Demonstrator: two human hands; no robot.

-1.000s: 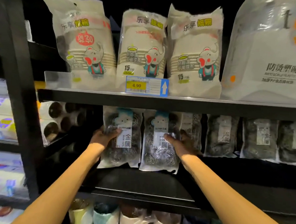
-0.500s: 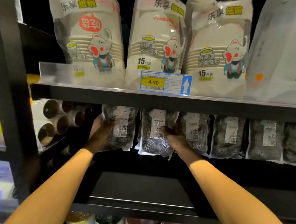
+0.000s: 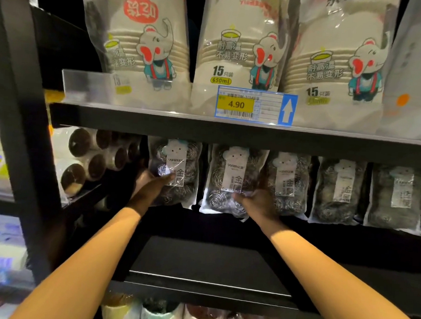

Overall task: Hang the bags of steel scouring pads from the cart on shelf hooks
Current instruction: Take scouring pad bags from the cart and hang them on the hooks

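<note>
Thumb and fingers of the left hand (image 3: 151, 189) pinch a clear plastic bag of shiny steel scouring pads (image 3: 178, 157). The right hand (image 3: 258, 203) grips the next clear bag (image 3: 230, 175) low down. Both bags are up in the row under the black metal shelf (image 3: 181, 128).

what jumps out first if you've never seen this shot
The big pale bags with a cartoon elephant stand out on the upper shelf, behind a yellow 4.90 price tag. Just below, the left hand holds one bag of scouring pads and the right hand holds the next bag in a row under that shelf.
</note>
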